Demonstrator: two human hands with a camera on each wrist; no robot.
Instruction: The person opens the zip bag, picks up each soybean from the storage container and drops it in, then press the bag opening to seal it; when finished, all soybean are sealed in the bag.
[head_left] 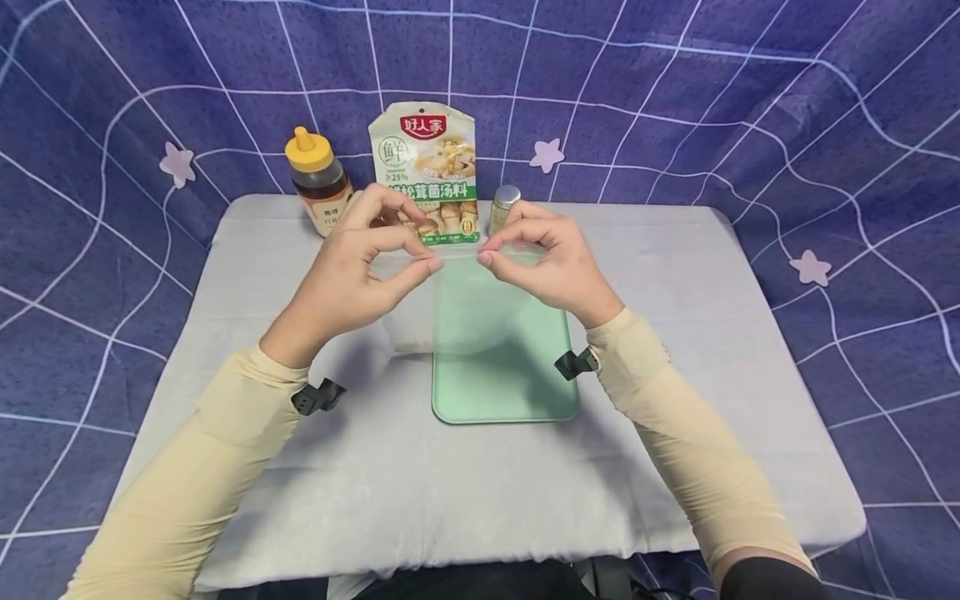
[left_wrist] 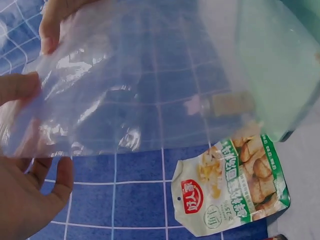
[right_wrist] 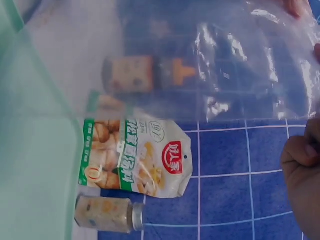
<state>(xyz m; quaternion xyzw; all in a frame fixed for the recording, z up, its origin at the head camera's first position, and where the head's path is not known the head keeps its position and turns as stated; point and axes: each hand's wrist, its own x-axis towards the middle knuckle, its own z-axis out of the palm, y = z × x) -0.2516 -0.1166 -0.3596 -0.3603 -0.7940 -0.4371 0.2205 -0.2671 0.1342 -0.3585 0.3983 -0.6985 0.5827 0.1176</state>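
A clear, thin plastic bag (head_left: 411, 321) hangs between my two hands, above the table and partly over a light green tray (head_left: 504, 396). My left hand (head_left: 345, 271) pinches its upper edge between thumb and fingertips. Close beside it, my right hand (head_left: 558, 258) pinches the same edge, with a small gap between the hands. Both wrist views show the bag (left_wrist: 110, 105) as a wrinkled, shiny sheet, and things behind it show through. Whether its mouth is parted cannot be made out.
Behind the hands stands a green and white food pouch (head_left: 423, 137) with mushroom pictures. A dark bottle with a yellow cap (head_left: 310, 152) is to its left, a small silver-lidded jar (head_left: 506, 198) to its right. A pale cloth covers the table (head_left: 675, 417); blue grid-patterned fabric hangs around.
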